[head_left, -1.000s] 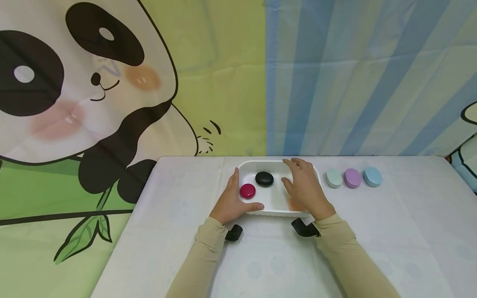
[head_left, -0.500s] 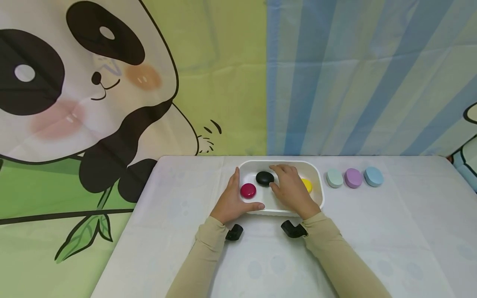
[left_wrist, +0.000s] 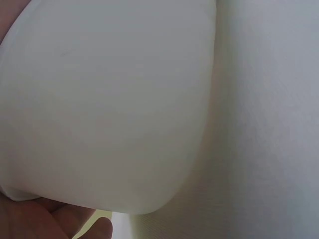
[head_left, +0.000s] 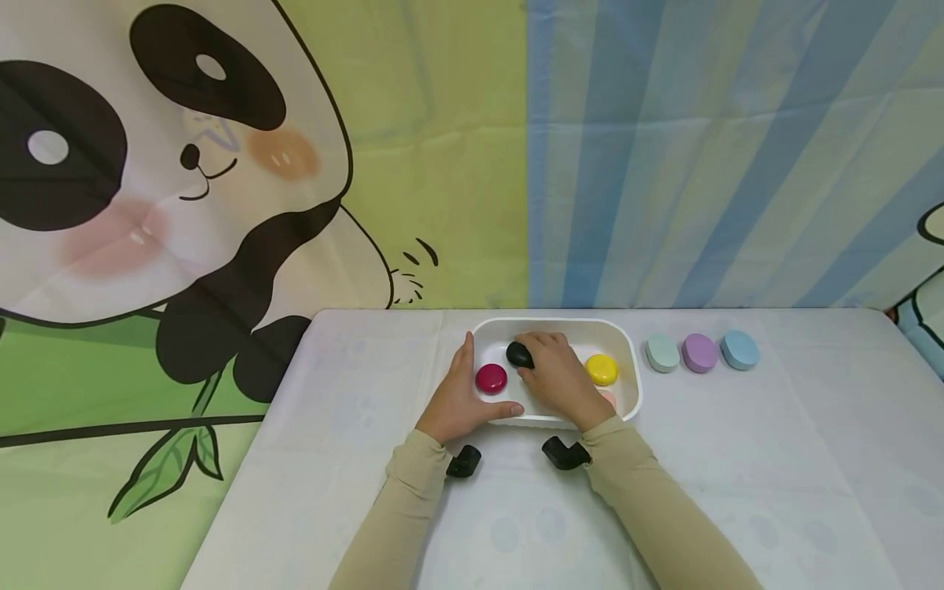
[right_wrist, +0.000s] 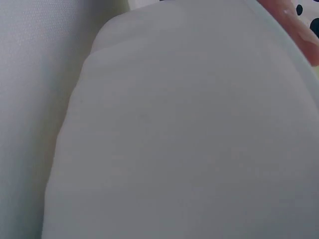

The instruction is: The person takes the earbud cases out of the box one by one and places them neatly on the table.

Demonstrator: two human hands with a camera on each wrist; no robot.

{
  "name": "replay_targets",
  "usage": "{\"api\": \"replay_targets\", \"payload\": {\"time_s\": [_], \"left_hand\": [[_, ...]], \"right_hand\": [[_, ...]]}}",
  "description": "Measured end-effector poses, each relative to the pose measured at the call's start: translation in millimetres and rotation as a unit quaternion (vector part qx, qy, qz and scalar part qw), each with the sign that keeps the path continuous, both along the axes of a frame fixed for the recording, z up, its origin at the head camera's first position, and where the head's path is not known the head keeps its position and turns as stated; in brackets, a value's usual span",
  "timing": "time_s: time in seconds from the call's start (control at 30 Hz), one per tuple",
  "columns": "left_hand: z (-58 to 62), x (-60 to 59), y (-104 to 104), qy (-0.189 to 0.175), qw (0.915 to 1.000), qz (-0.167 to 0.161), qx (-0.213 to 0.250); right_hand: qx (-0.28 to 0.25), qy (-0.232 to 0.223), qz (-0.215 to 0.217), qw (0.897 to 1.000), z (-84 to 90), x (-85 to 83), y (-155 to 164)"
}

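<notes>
1. White cloth covers the table [head_left: 774, 459], and behind it hangs a curtain with a panda print and blue stripes. On this cloth I see a white tray [head_left: 623, 344], and just right of it, a row of three oval pieces: mint [head_left: 661, 354], purple [head_left: 698, 352] and blue [head_left: 740, 350].

2. Risk, as I judge it: the right hand [head_left: 556, 377] takes the black oval piece [head_left: 518, 354] only at its right side. Smooth and rounded, the piece may slip from the fingers and fall on the magenta piece [head_left: 491, 378] just beside it.

3. Second risk: the tray looks light. If the left hand [head_left: 457, 397] loosens, the tray may slide on the cloth when the right hand pulls.

4. Right hand: fingers curled down over the black piece inside the tray; I judge they are closing around it, but the contact is partly hidden.

5. Left hand: it grips the left end of the tray, thumb over the near rim, fingers along the outside wall.

6. The yellow piece [head_left: 601, 369] lies in the right part of the tray, apart from both hands. Both wrist views show only the tray wall [left_wrist: 109, 99] close up.
</notes>
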State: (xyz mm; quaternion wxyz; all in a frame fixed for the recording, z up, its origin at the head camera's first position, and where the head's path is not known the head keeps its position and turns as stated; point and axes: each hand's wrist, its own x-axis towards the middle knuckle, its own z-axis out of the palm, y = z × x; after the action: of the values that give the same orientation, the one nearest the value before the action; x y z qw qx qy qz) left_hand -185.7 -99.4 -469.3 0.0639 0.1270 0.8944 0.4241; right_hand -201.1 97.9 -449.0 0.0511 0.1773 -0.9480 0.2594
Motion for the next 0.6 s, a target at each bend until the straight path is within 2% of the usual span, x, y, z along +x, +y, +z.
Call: {"api": "replay_targets", "payload": {"time_s": [0.17,0.6], "left_hand": [[-0.6,0.1,-0.1,-0.002,1.0,-0.001,0.0],[0.5,0.7,0.3,-0.008,1.0,0.002,0.0]], "right_hand": [[0.009,0.001,0.01,1.0,-1.2,-0.9,-3.2],[0.098,-0.013,0.009,0.995,-2.2,-3.2,-11.0]]}}
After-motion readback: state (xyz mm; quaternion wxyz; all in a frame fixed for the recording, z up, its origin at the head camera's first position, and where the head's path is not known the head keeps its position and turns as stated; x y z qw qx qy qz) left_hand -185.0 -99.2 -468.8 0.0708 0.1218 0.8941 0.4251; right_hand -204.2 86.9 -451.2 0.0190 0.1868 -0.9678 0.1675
